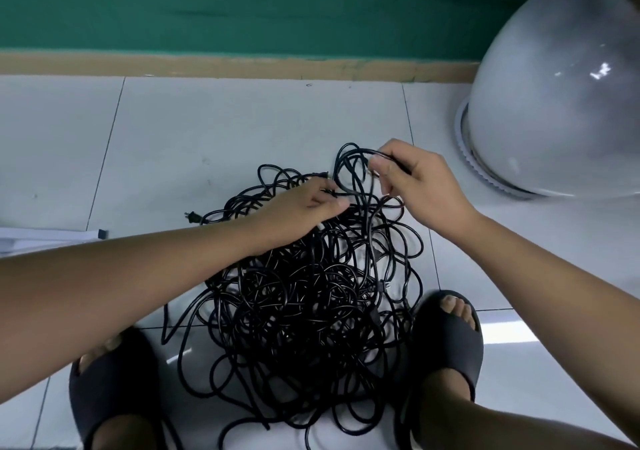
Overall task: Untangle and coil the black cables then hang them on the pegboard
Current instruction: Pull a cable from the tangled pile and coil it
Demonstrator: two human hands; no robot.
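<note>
Pale tiled floor [242, 120] filling most of the frame, with a big white dome [554, 85] at upper right. In the lower centre, between two dark slippers [446, 338], black cables [304, 311] heaped in one dense knot on the tiles. Probably light, limp and springy, with a smooth jacket; likely to snag strand on strand if pulled hard. Above the heap, right of centre: right hand [415, 182] pinching a few raised loops between thumb and forefinger, other fingers curled. Just left of it: left hand [298, 207] reaching into the top of the pile, fingertips seemingly closed on a strand. Best taken by a free end, such as the plug [191, 217] at the heap's left edge, then fed out loop by loop.
</note>
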